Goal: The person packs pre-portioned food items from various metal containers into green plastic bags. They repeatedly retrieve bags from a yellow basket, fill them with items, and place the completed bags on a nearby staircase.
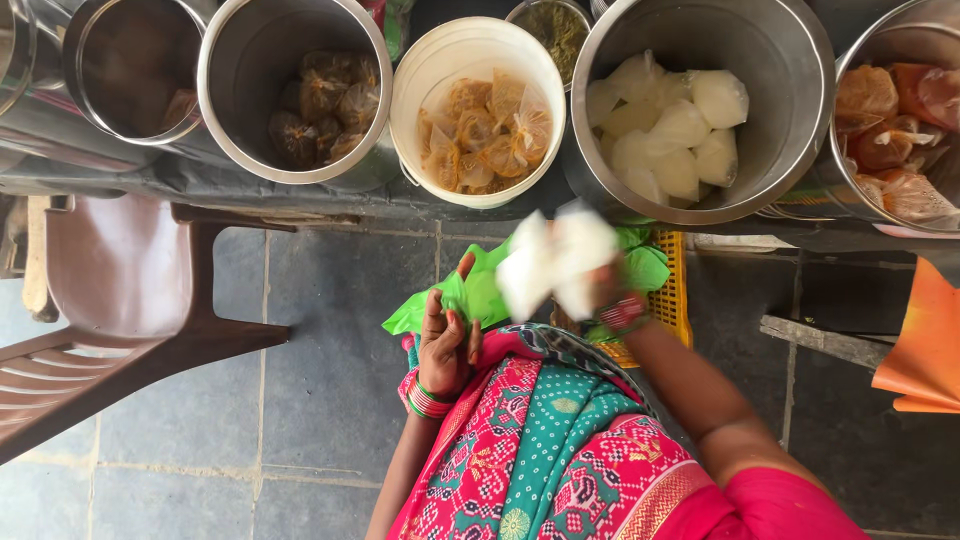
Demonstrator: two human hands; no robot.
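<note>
At far left we see a brown wooden chair (120, 300) on grey stone tiles. Our left hand (447, 345) pinches the edge of a thin, crinkled green plastic bag (480, 295), fingers curled shut on it. Our right hand (600, 290), blurred, grips soft white filled pouches (555, 260) just above the bag. Behind stand round steel pots (700, 110) and a white bucket (478, 110) of knotted packets.

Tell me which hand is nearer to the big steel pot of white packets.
Right. The right hand, blurred and holding white packets, is just below the steel pot. The left hand holds the green bag further to the left, below the white bucket.
</note>
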